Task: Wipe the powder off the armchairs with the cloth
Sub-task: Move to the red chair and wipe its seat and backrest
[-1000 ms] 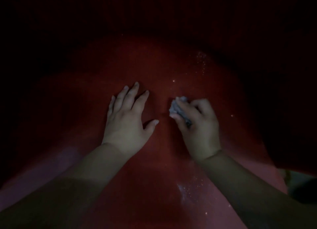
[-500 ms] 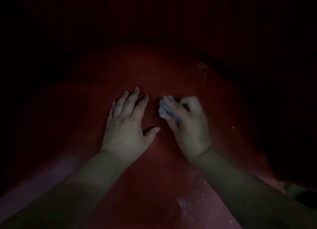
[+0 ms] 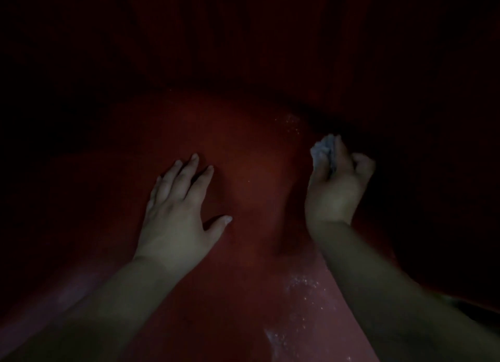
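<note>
Red upholstered armchair seat [image 3: 243, 199], mid-wipe: right hand [image 3: 335, 188] grips crumpled white cloth [image 3: 322, 149]; left hand [image 3: 176, 212] rests flat, fingers spread; next sweep should likely reach far white powder specks [image 3: 292, 120].

Dim light leaves the surroundings [image 3: 81, 50] almost black (faint vertical folds behind).

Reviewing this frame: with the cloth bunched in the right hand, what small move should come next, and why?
Probably sweep the cloth, gripped in the right hand, up and left over the white specks beside it on the red seat. The left hand rests flat, bracing. More powder lies nearer the body for later.
</note>
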Demonstrator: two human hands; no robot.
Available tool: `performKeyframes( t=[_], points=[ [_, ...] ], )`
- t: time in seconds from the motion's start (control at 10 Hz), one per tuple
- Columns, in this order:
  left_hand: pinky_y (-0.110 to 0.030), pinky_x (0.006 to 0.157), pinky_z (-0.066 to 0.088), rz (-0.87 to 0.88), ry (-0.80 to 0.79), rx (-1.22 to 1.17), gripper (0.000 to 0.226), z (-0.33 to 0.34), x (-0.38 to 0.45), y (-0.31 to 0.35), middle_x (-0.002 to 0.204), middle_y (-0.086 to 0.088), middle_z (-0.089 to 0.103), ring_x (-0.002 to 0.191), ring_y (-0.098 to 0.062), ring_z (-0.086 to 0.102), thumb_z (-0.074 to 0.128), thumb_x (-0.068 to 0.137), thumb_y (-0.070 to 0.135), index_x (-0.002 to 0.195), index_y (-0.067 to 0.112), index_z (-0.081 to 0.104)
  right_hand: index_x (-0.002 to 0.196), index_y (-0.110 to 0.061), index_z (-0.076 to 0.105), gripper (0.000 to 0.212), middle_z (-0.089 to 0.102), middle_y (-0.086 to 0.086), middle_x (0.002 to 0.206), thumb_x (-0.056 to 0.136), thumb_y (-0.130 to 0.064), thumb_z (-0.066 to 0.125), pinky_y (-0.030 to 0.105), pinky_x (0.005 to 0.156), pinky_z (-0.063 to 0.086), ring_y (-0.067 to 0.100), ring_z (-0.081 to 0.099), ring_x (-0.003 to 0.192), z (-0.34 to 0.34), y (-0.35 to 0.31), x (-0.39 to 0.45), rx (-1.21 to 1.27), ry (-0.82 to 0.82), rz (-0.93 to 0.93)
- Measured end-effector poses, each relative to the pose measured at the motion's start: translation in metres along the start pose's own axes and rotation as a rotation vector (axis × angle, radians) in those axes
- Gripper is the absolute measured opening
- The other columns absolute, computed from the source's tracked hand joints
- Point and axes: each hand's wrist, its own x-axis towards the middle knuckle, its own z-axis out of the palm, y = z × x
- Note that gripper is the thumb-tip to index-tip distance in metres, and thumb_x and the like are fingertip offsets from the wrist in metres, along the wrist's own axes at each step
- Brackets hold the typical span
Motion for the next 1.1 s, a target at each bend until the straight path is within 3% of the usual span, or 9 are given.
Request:
performKeyframes(
  t=[0.1, 0.2, 0.4, 0.5, 0.6, 0.7, 0.8, 0.9, 1.1],
  points=[
    [-0.036, 0.117, -0.002, 0.003, 0.004, 0.009, 0.086, 0.003, 0.0, -0.001, 0.16, 0.012, 0.002, 0.147, -0.009, -0.007, 0.056, 0.079, 0.063, 0.151, 0.032, 0.022, 0.093, -0.022, 0.062, 0.016, 0.063, 0.012, 0.105, 0.095, -0.008, 0.054, 0.016, 0.081, 0.047, 0.01, 0.062, 0.089, 0.023, -0.028, 0.032, 0.11, 0.089, 0.064],
    [-0.036, 0.118, -0.001, 0.005, 0.006, 0.018, 0.086, 0.005, 0.001, -0.002, 0.16, 0.011, 0.004, 0.147, -0.01, -0.005, 0.057, 0.078, 0.062, 0.15, 0.031, 0.024, 0.109, -0.042, 0.053, 0.038, 0.058, 0.012, 0.114, 0.09, -0.009, 0.055, 0.021, 0.09, 0.038, 0.0, 0.041, 0.094, 0.026, -0.025, 0.021, -0.09, -0.064, -0.28],
    [-0.034, 0.116, -0.003, 0.0, 0.018, 0.001, 0.085, 0.005, 0.001, -0.001, 0.16, 0.012, 0.007, 0.147, -0.009, -0.003, 0.061, 0.077, 0.06, 0.149, 0.03, 0.028, 0.124, -0.017, 0.062, 0.036, 0.053, 0.014, 0.126, 0.09, -0.01, 0.052, 0.02, 0.095, 0.034, 0.028, 0.048, 0.116, 0.02, -0.013, 0.035, -0.133, -0.102, -0.062],
    [-0.037, 0.117, 0.002, 0.008, 0.03, -0.006, 0.085, 0.006, 0.002, -0.002, 0.159, 0.01, 0.013, 0.147, -0.012, 0.002, 0.063, 0.076, 0.059, 0.148, 0.029, 0.031, 0.127, -0.011, 0.061, 0.034, 0.056, 0.007, 0.121, 0.094, -0.007, 0.052, 0.027, 0.106, 0.034, 0.031, 0.048, 0.119, 0.045, -0.035, 0.051, -0.049, -0.172, -0.149],
    [-0.039, 0.118, 0.004, 0.016, 0.029, -0.016, 0.085, 0.006, 0.001, -0.003, 0.159, 0.009, 0.014, 0.147, -0.012, 0.004, 0.064, 0.076, 0.059, 0.148, 0.029, 0.032, 0.13, -0.016, 0.059, 0.036, 0.057, 0.01, 0.126, 0.095, -0.01, 0.054, 0.01, 0.095, 0.025, 0.024, 0.047, 0.115, 0.045, -0.033, 0.035, -0.112, -0.274, -0.345],
    [-0.037, 0.118, 0.002, 0.016, 0.026, -0.017, 0.084, 0.004, 0.001, -0.003, 0.159, 0.01, 0.012, 0.147, -0.011, 0.001, 0.062, 0.076, 0.061, 0.148, 0.029, 0.031, 0.126, -0.014, 0.063, 0.035, 0.061, 0.009, 0.113, 0.091, -0.012, 0.057, 0.014, 0.092, 0.033, 0.021, 0.049, 0.103, 0.019, -0.015, 0.017, -0.128, -0.215, -0.362],
    [-0.035, 0.117, -0.002, 0.013, 0.018, -0.016, 0.085, 0.003, 0.001, -0.002, 0.16, 0.011, 0.009, 0.147, -0.01, -0.002, 0.059, 0.077, 0.062, 0.149, 0.03, 0.029, 0.129, -0.014, 0.06, 0.036, 0.058, 0.012, 0.12, 0.094, -0.015, 0.051, 0.035, 0.1, 0.042, 0.03, 0.052, 0.111, 0.028, -0.013, 0.038, -0.142, -0.174, -0.23],
    [-0.035, 0.117, -0.002, 0.02, 0.022, -0.022, 0.084, 0.003, 0.001, -0.002, 0.16, 0.011, 0.008, 0.147, -0.01, -0.003, 0.059, 0.077, 0.061, 0.149, 0.031, 0.027, 0.128, -0.016, 0.061, 0.038, 0.057, 0.014, 0.127, 0.093, -0.024, 0.048, 0.039, 0.105, 0.039, 0.032, 0.051, 0.116, 0.059, -0.031, 0.064, -0.113, -0.238, -0.216],
    [-0.033, 0.118, -0.002, 0.034, 0.015, -0.009, 0.085, 0.002, 0.001, -0.004, 0.16, 0.011, 0.004, 0.147, -0.009, -0.005, 0.058, 0.078, 0.061, 0.15, 0.032, 0.024, 0.12, -0.012, 0.067, 0.036, 0.066, 0.011, 0.113, 0.085, -0.003, 0.064, 0.014, 0.092, 0.033, 0.029, 0.058, 0.097, 0.015, -0.023, -0.004, -0.116, -0.497, -0.626]
  ],
)
